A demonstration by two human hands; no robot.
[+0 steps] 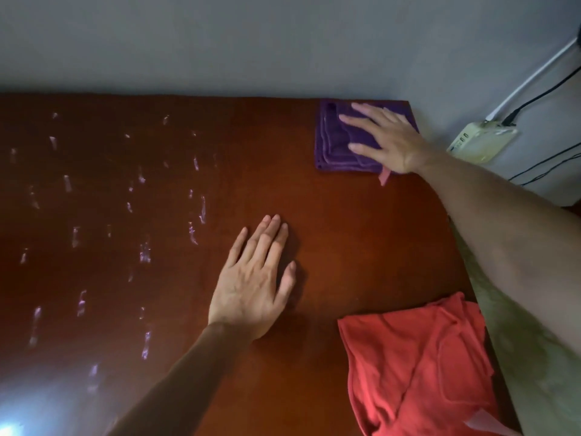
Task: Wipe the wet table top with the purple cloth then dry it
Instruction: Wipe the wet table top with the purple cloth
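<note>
Head view: purple cloth [338, 143] folded square, right hand [388, 136] fingers spread flat on it.

The reddish-brown wooden bench [330, 215] has a smooth, semi-glossy finish; scattered streaks of water [143, 250] on its left part catch the light and shine. The folded purple cloth [336, 143] at the far right corner looks soft and matt, a plush pile with stitched edges. The crumpled red cloth [418, 366] at the near right edge is thin, matt fabric. The cream power strip [481, 140] beside the bench looks like smooth plastic.
</note>
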